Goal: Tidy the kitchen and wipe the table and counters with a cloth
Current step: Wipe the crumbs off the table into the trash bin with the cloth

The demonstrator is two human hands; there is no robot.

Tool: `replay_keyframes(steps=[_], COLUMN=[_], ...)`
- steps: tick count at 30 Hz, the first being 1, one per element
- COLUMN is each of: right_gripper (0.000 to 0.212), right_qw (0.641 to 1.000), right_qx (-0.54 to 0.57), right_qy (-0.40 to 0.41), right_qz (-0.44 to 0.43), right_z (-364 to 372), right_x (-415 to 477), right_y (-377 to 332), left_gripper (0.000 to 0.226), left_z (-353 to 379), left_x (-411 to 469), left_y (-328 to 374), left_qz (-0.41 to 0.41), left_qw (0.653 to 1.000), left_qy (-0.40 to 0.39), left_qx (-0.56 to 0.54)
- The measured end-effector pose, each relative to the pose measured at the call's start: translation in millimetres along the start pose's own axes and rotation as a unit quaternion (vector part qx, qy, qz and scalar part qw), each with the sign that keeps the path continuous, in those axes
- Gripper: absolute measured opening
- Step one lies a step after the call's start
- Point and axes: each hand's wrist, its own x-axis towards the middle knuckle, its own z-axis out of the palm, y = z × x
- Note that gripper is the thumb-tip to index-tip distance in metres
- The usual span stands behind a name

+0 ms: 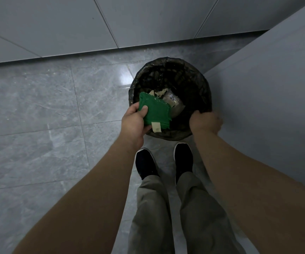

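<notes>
A folded green cloth (157,111) with a pale tag and light crumbs on it hangs over the near left rim of a round bin (199,79) lined with a black bag. My left hand (134,121) pinches the cloth, thumb on top. My right hand (205,121) grips the bin's near right rim, fingers curled over the bag edge. Inside the bin lie scraps of paper and a greyish wrapper (173,102).
The bin stands on a glossy grey tiled floor (38,125), close to a grey tiled wall (56,24) behind it and a grey panel (276,88) on the right. My two dark shoes (182,156) stand just before the bin.
</notes>
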Motion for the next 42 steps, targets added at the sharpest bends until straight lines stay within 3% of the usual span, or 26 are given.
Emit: replay_keyframes(steps=[3, 4, 7, 11, 14, 20, 23, 25, 26, 28, 35, 42], right_gripper=[0.053, 0.048, 0.038, 0.022, 0.027, 0.027, 0.025, 0.04, 0.044, 0.044, 0.024, 0.025], right_qw=[0.99, 0.987, 0.984, 0.959, 0.94, 0.967, 0.955, 0.939, 0.928, 0.908, 0.809, 0.73], right_qx=[0.078, 0.119, 0.084, 0.199, 0.243, 0.088, 0.019, -0.038, -0.057, -0.083, -0.149, -0.234], right_qy=[-0.086, -0.08, -0.141, -0.178, -0.231, -0.224, -0.262, -0.291, -0.307, -0.334, -0.446, -0.493], right_qz=[0.083, 0.077, 0.074, 0.099, 0.072, -0.084, -0.135, -0.18, -0.201, -0.24, -0.352, -0.412], right_z=[7, 8, 15, 20, 6, -51, -84, -107, -118, -138, -166, -159], right_x=[18, 19, 17, -15, -56, -157, -216, -270, -297, -348, -492, -566], right_y=[5, 3, 0, -3, -15, -19, -19, -20, -22, -22, 22, 130], left_gripper=[0.022, 0.023, 0.024, 0.024, 0.03, 0.021, 0.027, 0.045, 0.042, 0.031, 0.044, 0.064], left_z=[-4, -6, -13, -30, -51, -118, -151, -183, -198, -220, -255, -248], left_x=[-4, -6, -11, -26, -56, -163, -229, -290, -317, -373, -544, -658], left_y=[-3, -4, -5, 3, 17, 49, 57, 56, 55, 44, -25, -135], left_qz=[-0.007, -0.01, -0.019, -0.034, -0.037, -0.013, 0.01, 0.025, 0.038, 0.054, 0.138, 0.157], left_qw=[1.0, 0.999, 0.998, 0.996, 0.992, 0.981, 0.98, 0.974, 0.969, 0.954, 0.88, 0.735], left_qy=[-0.006, -0.009, -0.02, 0.0, 0.027, 0.066, 0.076, 0.102, 0.116, 0.14, 0.285, 0.379], left_qx=[-0.026, -0.032, -0.051, -0.08, -0.116, -0.18, -0.184, -0.199, -0.215, -0.261, -0.353, -0.539])
